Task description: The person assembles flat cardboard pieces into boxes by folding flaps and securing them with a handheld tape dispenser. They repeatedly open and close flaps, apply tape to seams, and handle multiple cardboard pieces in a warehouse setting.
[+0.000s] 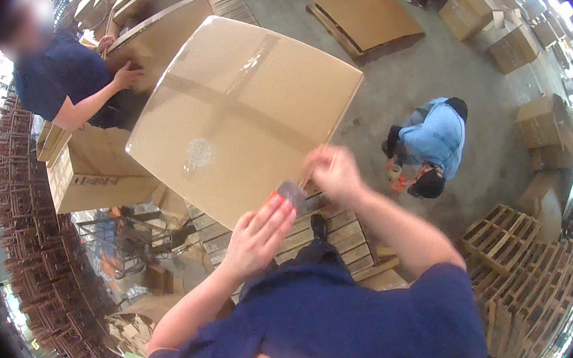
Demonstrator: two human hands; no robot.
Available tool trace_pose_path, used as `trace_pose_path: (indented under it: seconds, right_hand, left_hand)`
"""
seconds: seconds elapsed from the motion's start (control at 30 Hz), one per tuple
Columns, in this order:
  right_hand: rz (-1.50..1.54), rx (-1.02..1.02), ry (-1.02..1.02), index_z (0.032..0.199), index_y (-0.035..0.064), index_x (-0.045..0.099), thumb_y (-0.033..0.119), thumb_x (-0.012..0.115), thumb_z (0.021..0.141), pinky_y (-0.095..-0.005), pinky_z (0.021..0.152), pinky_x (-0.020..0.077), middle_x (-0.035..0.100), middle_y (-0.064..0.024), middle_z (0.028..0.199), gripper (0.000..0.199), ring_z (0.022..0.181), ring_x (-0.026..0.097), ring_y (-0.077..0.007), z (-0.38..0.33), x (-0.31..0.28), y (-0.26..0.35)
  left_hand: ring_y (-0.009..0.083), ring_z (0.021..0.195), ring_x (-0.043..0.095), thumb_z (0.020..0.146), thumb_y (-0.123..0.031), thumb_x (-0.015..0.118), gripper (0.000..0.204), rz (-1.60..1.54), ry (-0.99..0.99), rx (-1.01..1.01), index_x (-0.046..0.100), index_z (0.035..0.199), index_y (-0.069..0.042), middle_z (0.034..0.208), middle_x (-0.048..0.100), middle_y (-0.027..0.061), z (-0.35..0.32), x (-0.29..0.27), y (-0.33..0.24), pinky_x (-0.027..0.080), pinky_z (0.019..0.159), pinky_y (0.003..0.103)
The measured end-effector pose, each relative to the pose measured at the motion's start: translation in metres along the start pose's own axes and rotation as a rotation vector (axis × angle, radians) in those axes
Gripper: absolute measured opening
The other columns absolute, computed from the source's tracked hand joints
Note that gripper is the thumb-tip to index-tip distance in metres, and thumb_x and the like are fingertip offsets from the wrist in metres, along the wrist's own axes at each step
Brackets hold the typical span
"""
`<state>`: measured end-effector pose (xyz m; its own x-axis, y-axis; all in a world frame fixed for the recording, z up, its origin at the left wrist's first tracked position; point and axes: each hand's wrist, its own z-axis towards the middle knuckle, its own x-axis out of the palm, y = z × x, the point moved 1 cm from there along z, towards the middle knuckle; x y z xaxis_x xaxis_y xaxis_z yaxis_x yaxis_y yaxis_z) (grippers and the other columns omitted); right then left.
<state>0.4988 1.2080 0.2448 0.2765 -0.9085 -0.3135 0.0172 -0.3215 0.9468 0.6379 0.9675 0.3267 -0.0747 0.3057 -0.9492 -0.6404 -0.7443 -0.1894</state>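
Observation:
A large taped cardboard box (251, 112) stands in front of me, with strips of clear tape crossing on its top. My left hand (263, 236) is closed on a tape dispenser (291, 197) with a dark roll and orange-red parts, just off the box's near edge. At the box's near right corner is my right hand (334, 176), its fingers curled in and slightly blurred. Whatever may be between those fingers is too small to make out.
A co-worker (66, 79) at left handles an open carton (169, 34). Another person (433, 142) crouches at right with an orange tool. Wooden slats (336, 237) lie by my feet. Stacked pallets (528, 274) stand right, a cardboard-topped pallet (366, 20) beyond, metal racks (37, 223) left.

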Motion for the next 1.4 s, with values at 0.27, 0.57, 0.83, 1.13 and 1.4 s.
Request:
trace_pose_path:
  seconds: [0.27, 0.57, 0.83, 1.13, 1.4]
  right_hand:
    - [-0.835, -0.136, -0.642, 0.100, 0.0244, 0.091, 0.036, 0.092, 0.090, -0.0558, 0.112, 0.0531, 0.080, -0.0001, 0.133, 0.015, 0.133, 0.067, -0.0311, 0.165, -0.201, -0.068]
    - [-0.962, -0.351, -0.655, 0.170, -0.0027, 0.047, 0.065, 0.059, 0.111, -0.0582, 0.123, 0.0462, 0.065, -0.0267, 0.158, 0.090, 0.149, 0.061, -0.0389, 0.216, -0.191, -0.083]
    - [-0.986, -0.092, -0.320, 0.167, -0.0030, 0.052, 0.066, 0.053, 0.111, -0.0548, 0.124, 0.0469, 0.068, -0.0264, 0.156, 0.089, 0.144, 0.064, -0.0425, 0.190, -0.093, -0.105]
    - [-0.274, -0.086, -0.784, 0.175, -0.0193, 0.011, 0.036, 0.043, 0.121, -0.0531, 0.145, 0.0115, 0.013, -0.0428, 0.184, 0.084, 0.176, 0.011, -0.0516, 0.155, -0.076, -0.103]
    - [-0.137, -0.067, -0.580, 0.182, -0.0046, 0.003, 0.016, 0.056, 0.118, -0.0570, 0.143, 0.0193, 0.001, -0.0379, 0.188, 0.085, 0.174, 0.009, -0.0579, -0.217, 0.301, -0.035]
  left_hand:
    - [0.0282, 0.159, 0.056, 0.096, -0.003, 0.067, 0.064, -0.015, 0.048, -0.160, 0.066, 0.160, -0.007, 0.164, 0.066, 0.0099, 0.098, 0.060, -0.041, 0.054, 0.109, 0.044]
    - [0.0281, 0.159, 0.056, 0.096, -0.007, 0.066, 0.061, 0.047, 0.071, -0.083, 0.068, 0.157, -0.008, 0.165, 0.065, 0.0092, 0.110, 0.078, -0.057, 0.056, 0.103, 0.044]
    - [0.0242, 0.158, 0.057, 0.096, -0.006, 0.065, 0.061, 0.029, 0.268, -0.257, 0.069, 0.158, -0.009, 0.165, 0.066, 0.0063, -0.088, -0.016, -0.139, 0.054, 0.101, 0.043]
    - [0.0434, 0.115, 0.079, 0.096, -0.018, 0.067, 0.024, -0.215, 1.114, -0.899, 0.085, 0.107, -0.005, 0.113, 0.086, 0.0201, -0.253, 0.068, -0.050, 0.063, 0.098, 0.052]
    - [0.0308, 0.119, 0.081, 0.076, 0.008, 0.056, 0.067, -1.114, -0.036, -1.571, 0.076, 0.140, 0.008, 0.132, 0.082, 0.0206, -0.426, -0.024, 0.066, 0.064, 0.105, 0.041]
